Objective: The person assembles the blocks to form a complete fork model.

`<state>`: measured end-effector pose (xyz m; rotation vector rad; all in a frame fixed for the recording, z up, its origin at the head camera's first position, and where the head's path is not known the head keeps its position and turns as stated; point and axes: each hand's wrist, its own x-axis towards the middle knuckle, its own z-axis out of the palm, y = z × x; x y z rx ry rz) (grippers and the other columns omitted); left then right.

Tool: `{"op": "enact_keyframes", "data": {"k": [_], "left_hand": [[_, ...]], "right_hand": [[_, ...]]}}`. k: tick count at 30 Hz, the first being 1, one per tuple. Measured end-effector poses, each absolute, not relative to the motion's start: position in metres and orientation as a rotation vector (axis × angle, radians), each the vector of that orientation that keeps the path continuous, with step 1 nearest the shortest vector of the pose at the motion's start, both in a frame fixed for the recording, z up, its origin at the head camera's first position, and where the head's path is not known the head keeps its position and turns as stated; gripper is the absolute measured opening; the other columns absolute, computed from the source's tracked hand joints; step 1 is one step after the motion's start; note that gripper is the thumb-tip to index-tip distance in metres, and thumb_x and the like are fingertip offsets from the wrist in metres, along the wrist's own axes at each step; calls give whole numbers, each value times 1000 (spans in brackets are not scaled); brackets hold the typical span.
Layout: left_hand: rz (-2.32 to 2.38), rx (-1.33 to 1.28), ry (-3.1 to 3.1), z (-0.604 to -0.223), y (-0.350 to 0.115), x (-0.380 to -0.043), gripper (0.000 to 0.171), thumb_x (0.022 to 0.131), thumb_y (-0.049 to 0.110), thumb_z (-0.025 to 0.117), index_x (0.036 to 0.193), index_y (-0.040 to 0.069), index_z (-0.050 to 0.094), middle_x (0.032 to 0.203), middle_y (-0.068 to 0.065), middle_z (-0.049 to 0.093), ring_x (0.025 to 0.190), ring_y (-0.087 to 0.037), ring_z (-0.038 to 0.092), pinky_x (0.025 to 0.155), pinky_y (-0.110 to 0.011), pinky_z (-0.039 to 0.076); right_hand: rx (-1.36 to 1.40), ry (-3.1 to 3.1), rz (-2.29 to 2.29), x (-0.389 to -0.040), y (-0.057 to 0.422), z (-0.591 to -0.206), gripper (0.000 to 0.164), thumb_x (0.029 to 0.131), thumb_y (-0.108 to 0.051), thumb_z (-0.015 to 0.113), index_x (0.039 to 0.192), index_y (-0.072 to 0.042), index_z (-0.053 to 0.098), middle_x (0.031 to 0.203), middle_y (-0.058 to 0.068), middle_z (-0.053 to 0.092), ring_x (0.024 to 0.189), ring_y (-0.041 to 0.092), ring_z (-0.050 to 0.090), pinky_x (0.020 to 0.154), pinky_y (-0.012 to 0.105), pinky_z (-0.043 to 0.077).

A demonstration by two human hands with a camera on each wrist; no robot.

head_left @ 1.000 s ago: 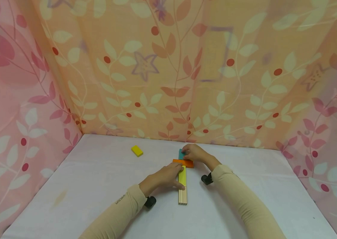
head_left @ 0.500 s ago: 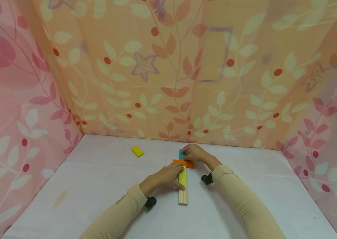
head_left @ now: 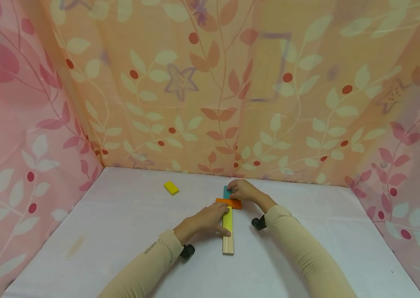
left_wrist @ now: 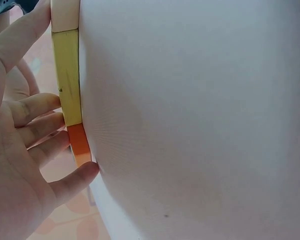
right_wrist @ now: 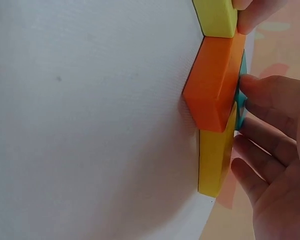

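Note:
In the head view a row of wooden blocks lies on the white cloth. Nearest is a plain wood block (head_left: pixel 227 244), then a light yellow block (head_left: pixel 227 219), an orange block (head_left: pixel 229 203) set crosswise, and a blue block (head_left: pixel 226 193). My left hand (head_left: pixel 206 219) spans the row, its thumb by the joint of plain and light yellow blocks. Its fingers reach out straight toward the orange one. My right hand (head_left: pixel 245 191) pinches the blue block between thumb and fingers. A deeper yellow block (right_wrist: pixel 216 155) shows beyond the orange one in the right wrist view.
Another yellow block (head_left: pixel 171 188) lies apart at the back left. Floral curtains (head_left: pixel 213 103) rise along the table's back and both sides. White cloth (head_left: pixel 120 227) covers the table around the row. Black cameras (head_left: pixel 187 251) sit under the wrists.

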<state>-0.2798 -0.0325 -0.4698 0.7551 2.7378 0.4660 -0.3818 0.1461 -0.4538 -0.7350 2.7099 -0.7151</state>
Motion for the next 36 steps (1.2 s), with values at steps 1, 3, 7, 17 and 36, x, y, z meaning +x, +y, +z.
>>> {"op": "enact_keyframes", "data": {"k": [1, 3, 7, 17, 36], "left_hand": [[468, 756, 2736, -470, -32, -280, 85, 74, 58, 77, 139, 10, 50, 143, -3, 49, 131, -18, 43, 109, -43, 43], [471, 761, 2735, -470, -32, -280, 85, 74, 58, 77, 139, 10, 50, 143, -3, 49, 131, -18, 43, 109, -43, 43], [476, 774, 2737, -470, -32, -281, 84, 74, 58, 77, 138, 10, 50, 141, -2, 50, 129, -17, 44, 108, -41, 44], [474, 792, 2733, -466, -32, -280, 86, 76, 57, 76, 141, 8, 48, 147, -4, 46, 135, -19, 41, 111, -43, 41], [264, 859, 2740, -460, -29, -276, 85, 80, 57, 72, 143, 8, 47, 152, -7, 41, 143, -26, 33, 111, -50, 39]], "right_hand": [[-738, 2709, -718, -382, 147, -454, 30, 88, -13, 70, 116, -3, 68, 131, 16, 62, 123, 33, 56, 108, 51, 42], [-746, 2708, -731, -381, 148, -454, 30, 88, -12, 70, 116, -2, 68, 131, 16, 62, 123, 34, 56, 108, 52, 42], [-768, 2723, -761, -379, 150, -452, 27, 89, -14, 70, 114, -4, 69, 129, 16, 63, 123, 34, 56, 107, 53, 42], [-749, 2725, -876, -375, 151, -456, 23, 88, -15, 71, 110, -6, 71, 127, 14, 64, 123, 33, 55, 109, 54, 39], [-806, 2791, -921, -354, 160, -462, 20, 89, -12, 68, 107, -6, 73, 118, 11, 67, 116, 32, 59, 106, 51, 44]]}}
